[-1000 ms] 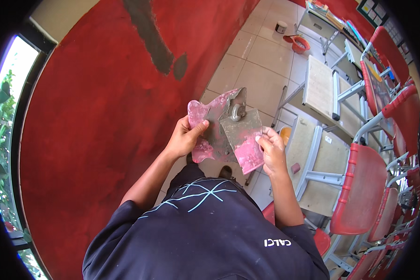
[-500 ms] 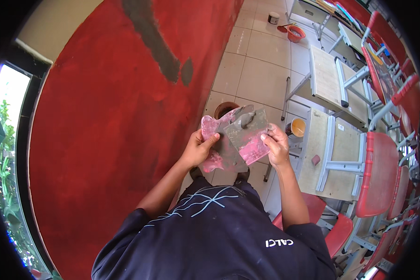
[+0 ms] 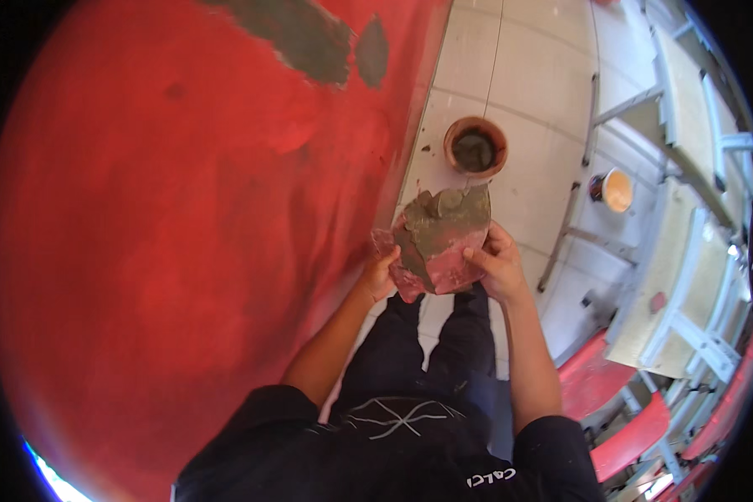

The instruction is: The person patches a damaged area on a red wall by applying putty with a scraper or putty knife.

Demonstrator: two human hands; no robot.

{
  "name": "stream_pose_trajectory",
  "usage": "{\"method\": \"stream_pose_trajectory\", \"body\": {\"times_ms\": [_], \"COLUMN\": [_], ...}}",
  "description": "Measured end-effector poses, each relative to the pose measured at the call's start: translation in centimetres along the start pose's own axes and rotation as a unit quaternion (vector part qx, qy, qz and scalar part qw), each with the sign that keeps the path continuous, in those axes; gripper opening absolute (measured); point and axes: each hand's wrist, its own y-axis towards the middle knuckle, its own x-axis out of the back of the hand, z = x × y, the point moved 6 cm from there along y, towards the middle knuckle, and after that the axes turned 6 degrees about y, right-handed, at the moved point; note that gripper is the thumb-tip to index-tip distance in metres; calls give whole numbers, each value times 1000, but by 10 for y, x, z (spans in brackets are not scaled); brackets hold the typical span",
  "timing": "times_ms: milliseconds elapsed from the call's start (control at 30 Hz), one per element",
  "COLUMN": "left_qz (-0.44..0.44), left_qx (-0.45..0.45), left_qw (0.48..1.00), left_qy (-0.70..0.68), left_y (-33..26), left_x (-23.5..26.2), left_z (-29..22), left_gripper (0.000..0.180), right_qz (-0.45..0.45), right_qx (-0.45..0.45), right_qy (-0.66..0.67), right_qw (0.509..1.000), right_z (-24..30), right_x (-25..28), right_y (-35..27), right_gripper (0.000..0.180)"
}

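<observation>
My dark shirt and trousers fill the bottom of the view as I stand on the tiled floor beside a red wall. Just above them, my left hand grips the left edge of a pink board, and my right hand is clamped on its right edge, thumb on top. The hands are apart, the board held between them at waist height, tilted. Grey mortar is heaped on the board's far half. Beyond it a clay pot with grey mortar inside stands on the floor near the wall's foot. Further up, grey patches mark the red wall. To my right stand pale tables, red chairs and a small orange tub.
</observation>
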Motion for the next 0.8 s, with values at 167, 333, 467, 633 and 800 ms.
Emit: {"method": "stream_pose_trajectory", "body": {"times_ms": [167,333,467,633,800], "left_qz": [-77,-67,-123,-83,-120], "left_qx": [130,197,286,227,219], "left_qw": [985,966,935,952,958], "left_qy": [-81,-152,-171,-186,-141], "left_y": [47,135,96,126,136], "left_x": [115,203,235,242,260], "left_z": [149,232,290,287,305], "left_gripper": [42,42,52,46,46], "right_qz": [-65,-125,-235,-269,-203], "right_qx": [-109,63,155,172,174], "right_qy": [-88,-193,-359,-426,-499], "right_qw": [988,971,890,846,824], "right_z": [-113,-233,-307,-344,-361], "right_x": [144,250,256,255,227], "right_y": [103,264,283,338,348], "right_gripper": [16,25,32,40,39]}}
